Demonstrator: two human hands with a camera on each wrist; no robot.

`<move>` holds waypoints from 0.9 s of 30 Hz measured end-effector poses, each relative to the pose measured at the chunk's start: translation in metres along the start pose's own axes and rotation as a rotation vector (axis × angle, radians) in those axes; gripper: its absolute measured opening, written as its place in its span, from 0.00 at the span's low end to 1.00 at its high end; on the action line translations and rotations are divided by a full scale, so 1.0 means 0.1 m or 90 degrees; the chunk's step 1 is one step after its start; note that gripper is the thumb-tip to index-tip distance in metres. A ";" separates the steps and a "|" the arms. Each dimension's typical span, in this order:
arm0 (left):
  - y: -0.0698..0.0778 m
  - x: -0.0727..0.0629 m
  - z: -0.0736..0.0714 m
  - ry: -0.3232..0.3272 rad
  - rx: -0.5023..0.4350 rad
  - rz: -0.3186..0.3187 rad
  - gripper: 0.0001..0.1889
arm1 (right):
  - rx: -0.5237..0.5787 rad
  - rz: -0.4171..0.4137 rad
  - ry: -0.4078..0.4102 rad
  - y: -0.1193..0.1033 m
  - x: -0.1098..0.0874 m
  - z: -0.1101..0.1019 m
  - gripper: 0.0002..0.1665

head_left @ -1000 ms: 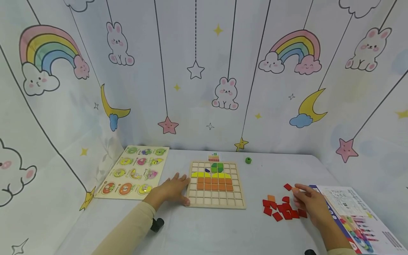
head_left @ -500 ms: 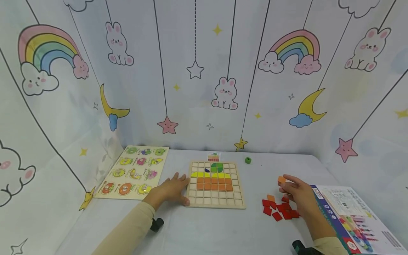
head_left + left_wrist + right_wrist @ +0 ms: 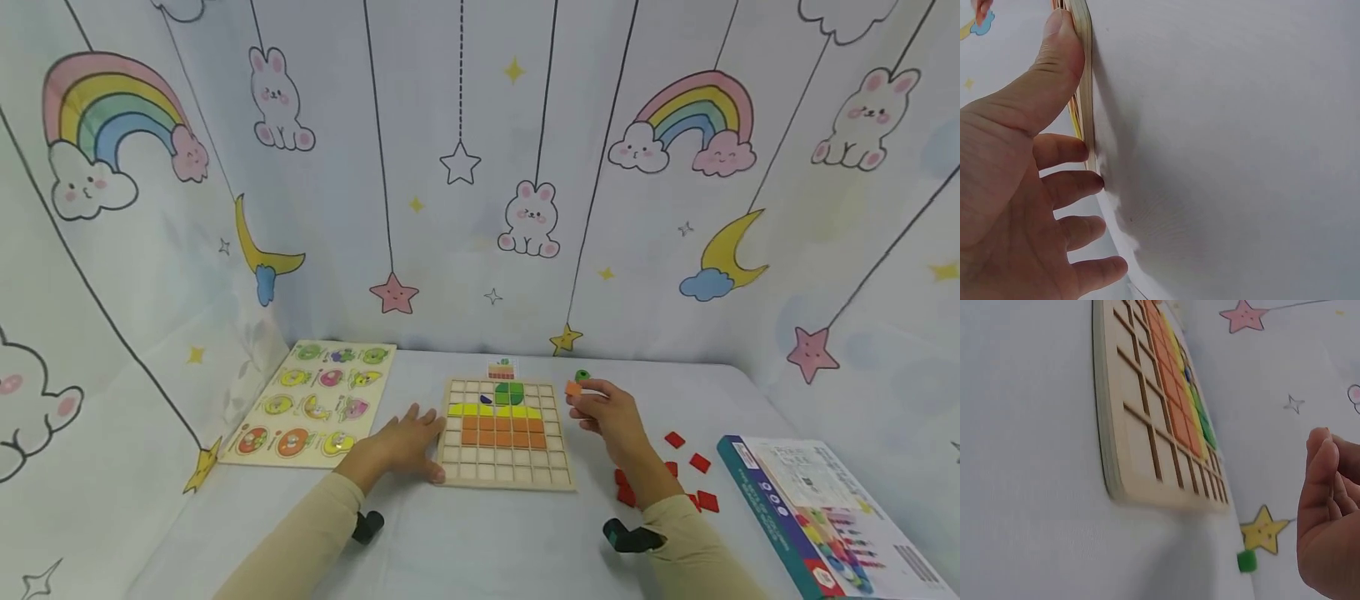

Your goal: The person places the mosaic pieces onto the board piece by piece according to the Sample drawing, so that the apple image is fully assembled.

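The right hand [image 3: 609, 417], its grip pinching the orange tile [image 3: 573, 389] just right of the board [image 3: 506, 488], should lower it flat and square while the left hand [image 3: 405, 446], fingers spread, steadies the opposite edge.

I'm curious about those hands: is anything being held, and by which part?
The right hand pinches an orange tile by one edge; the left hand only rests against the wooden board.

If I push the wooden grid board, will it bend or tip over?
The wooden grid board probably won't bend: its edge looks thick and straight. It would likely slide rather than tip, since it lies low and wide on the white table. Its orange tiles sit in wooden squares, so might stay put.
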State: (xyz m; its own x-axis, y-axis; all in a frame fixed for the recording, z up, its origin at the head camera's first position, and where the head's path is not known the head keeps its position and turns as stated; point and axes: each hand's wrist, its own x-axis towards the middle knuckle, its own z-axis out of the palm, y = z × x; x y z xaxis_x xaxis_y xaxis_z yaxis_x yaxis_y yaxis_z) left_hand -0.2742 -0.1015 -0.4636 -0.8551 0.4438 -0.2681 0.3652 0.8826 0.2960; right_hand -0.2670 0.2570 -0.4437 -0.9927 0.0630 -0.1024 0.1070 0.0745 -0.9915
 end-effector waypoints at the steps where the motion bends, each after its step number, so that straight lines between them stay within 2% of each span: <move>1: 0.00 0.00 -0.01 0.000 0.000 0.000 0.53 | 0.018 0.003 -0.013 0.01 0.03 0.10 0.27; 4: 0.00 0.00 -0.01 -0.001 0.001 0.000 0.53 | 0.045 0.015 -0.053 0.05 0.08 0.42 0.25; 6: 0.00 -0.01 0.00 -0.003 -0.004 0.001 0.53 | 0.028 0.027 -0.083 0.09 0.09 0.62 0.23; 10: -0.01 0.00 0.01 -0.001 -0.004 0.001 0.53 | -0.071 0.026 -0.149 0.16 0.07 0.98 0.22; 13: -0.02 0.01 0.00 -0.002 0.000 0.004 0.53 | -0.169 0.007 -0.177 0.17 0.03 1.17 0.21; 17: -0.03 0.01 -0.04 0.003 0.012 0.009 0.53 | -0.303 -0.029 -0.157 0.15 0.05 1.40 0.18; 19: -0.04 0.01 -0.05 0.007 0.018 0.011 0.53 | -0.346 -0.042 -0.136 0.13 0.10 1.50 0.16; 27: -0.04 0.01 -0.02 -0.002 -0.001 0.011 0.53 | -0.371 -0.030 -0.093 0.18 0.25 1.75 0.14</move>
State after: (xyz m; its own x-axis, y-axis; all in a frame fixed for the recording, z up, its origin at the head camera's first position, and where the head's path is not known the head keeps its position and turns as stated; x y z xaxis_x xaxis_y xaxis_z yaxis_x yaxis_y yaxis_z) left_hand -0.2771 -0.1053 -0.4633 -0.8477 0.4588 -0.2663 0.3789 0.8750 0.3014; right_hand -0.2990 0.0861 -0.4783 -0.9899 -0.0883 -0.1105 0.0342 0.6091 -0.7924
